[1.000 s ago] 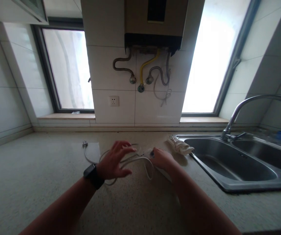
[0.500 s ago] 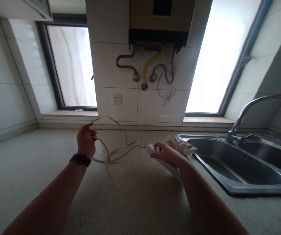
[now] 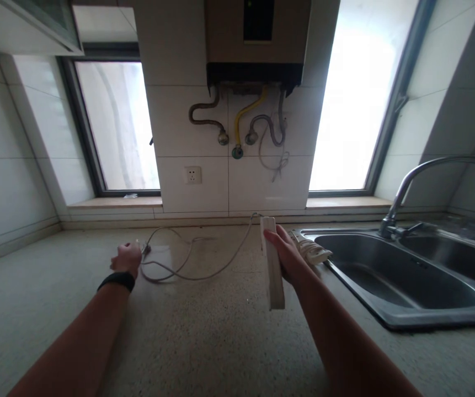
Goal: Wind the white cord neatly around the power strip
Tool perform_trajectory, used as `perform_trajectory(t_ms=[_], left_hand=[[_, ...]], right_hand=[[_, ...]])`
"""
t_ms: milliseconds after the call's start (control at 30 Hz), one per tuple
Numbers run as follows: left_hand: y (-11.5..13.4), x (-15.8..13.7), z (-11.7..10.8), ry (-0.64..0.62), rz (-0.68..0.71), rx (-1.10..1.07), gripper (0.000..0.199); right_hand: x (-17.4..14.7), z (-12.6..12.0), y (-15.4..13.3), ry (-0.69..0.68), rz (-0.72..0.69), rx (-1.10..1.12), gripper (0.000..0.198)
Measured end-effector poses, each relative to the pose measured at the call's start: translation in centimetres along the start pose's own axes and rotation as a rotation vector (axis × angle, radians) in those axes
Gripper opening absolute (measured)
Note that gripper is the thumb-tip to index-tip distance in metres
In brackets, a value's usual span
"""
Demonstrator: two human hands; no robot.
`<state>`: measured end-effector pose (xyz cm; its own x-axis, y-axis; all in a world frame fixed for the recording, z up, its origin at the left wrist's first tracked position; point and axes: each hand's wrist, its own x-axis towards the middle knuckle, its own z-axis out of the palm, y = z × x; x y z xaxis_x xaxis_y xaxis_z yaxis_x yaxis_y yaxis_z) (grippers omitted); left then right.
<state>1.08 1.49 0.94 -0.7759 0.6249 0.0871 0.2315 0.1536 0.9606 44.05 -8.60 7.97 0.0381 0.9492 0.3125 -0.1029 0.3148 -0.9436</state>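
Note:
My right hand (image 3: 287,253) grips a long white power strip (image 3: 272,263) and holds it on edge above the speckled counter (image 3: 204,336). Its pale cord (image 3: 198,264) runs from the strip's far end in loose loops across the counter to my left hand (image 3: 126,259). My left hand, with a dark watch on the wrist, is closed around the plug end of the cord (image 3: 144,249), low over the counter. A white wall socket (image 3: 193,175) sits in the tiles straight ahead.
A double steel sink (image 3: 390,275) with a curved tap (image 3: 423,176) fills the right side. A folded pale object (image 3: 309,249) lies at the sink's left rim. A water heater (image 3: 257,44) with hoses hangs on the wall between two windows.
My right hand has lifted the power strip off the counter and turned it on edge. My left hand has dropped from a raised loop of cord to the plug end near the counter.

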Motion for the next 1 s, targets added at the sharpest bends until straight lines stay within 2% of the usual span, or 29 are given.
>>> perform_trajectory(t_ms=[33, 100, 133, 167, 200, 233, 300, 400, 433, 500, 600, 667, 733, 767, 800, 867, 933, 1000], left_hand=[[0.8, -0.8, 0.1, 0.038, 0.096, 0.077, 0.064], [2.4, -3.5, 0.5, 0.082, 0.394, 0.151, 0.050], [3.2, -5.5, 0.7, 0.072, 0.604, 0.167, 0.043], [3.8, -7.7, 1.0, 0.034, 0.889, 0.118, 0.040], [4.3, -10.2, 1.3, -0.105, 1.039, 0.029, 0.041], [4.6, -12.9, 1.6, -0.321, 1.043, -0.043, 0.038], [4.7, -17.8, 2.1, -0.728, 1.006, -0.032, 0.048], [4.2, -22.7, 2.7, -1.202, 0.925, -0.076, 0.085], [4.0, -23.4, 2.8, -1.332, 0.880, -0.166, 0.073], [3.8, -23.8, 2.9, -1.407, 0.857, -0.322, 0.071], [4.2, -23.0, 2.5, -1.382, 0.727, -0.428, 0.060], [4.7, -22.5, 1.8, -1.440, 0.539, -0.522, 0.054], [5.3, -22.2, 1.0, -1.518, 0.298, -0.606, 0.050], [5.5, -22.1, 0.6, -1.532, 0.211, -0.628, 0.048], [5.6, -22.0, 0.3, -1.542, 0.162, -0.656, 0.046], [5.5, -22.0, 0.0, -1.606, 0.109, -0.695, 0.045], [5.1, -21.9, 0.0, -1.683, 0.112, -0.722, 0.044], [4.8, -21.7, 0.1, -1.731, 0.154, -0.734, 0.044]], right_hand=[[-0.1, 0.5, 0.1, 0.034, -0.003, 0.031, 0.052], [-0.3, 1.4, 0.4, 0.118, -0.079, 0.018, 0.056], [-0.4, 1.8, 0.6, 0.165, -0.131, -0.035, 0.057], [-0.6, 2.3, 0.9, 0.211, -0.186, -0.105, 0.059], [-0.9, 2.8, 1.2, 0.244, -0.227, -0.185, 0.060], [-1.2, 3.4, 1.4, 0.257, -0.245, -0.257, 0.063], [-2.0, 4.6, 2.0, 0.247, -0.208, -0.347, 0.068], [-3.1, 6.6, 3.1, 0.202, -0.078, -0.283, 0.073], [-3.4, 7.0, 3.4, 0.182, -0.062, -0.221, 0.075], [-3.6, 7.6, 4.0, 0.110, -0.086, -0.115, 0.072], [-3.1, 7.0, 4.4, -0.031, -0.193, -0.055, 0.057], [-2.2, 5.9, 4.7, 0.015, -0.275, -0.110, 0.054], [-1.1, 4.7, 5.0, 0.160, -0.359, -0.228, 0.059], [-0.6, 4.2, 5.2, 0.182, -0.374, -0.260, 0.064], [-0.2, 3.8, 5.4, 0.153, -0.375, -0.253, 0.069], [0.2, 3.6, 5.7, -0.037, -0.348, -0.154, 0.070], [-0.1, 4.0, 5.8, -0.212, -0.325, -0.070, 0.056], [-0.6, 4.6, 5.9, -0.263, -0.301, -0.054, 0.047]])
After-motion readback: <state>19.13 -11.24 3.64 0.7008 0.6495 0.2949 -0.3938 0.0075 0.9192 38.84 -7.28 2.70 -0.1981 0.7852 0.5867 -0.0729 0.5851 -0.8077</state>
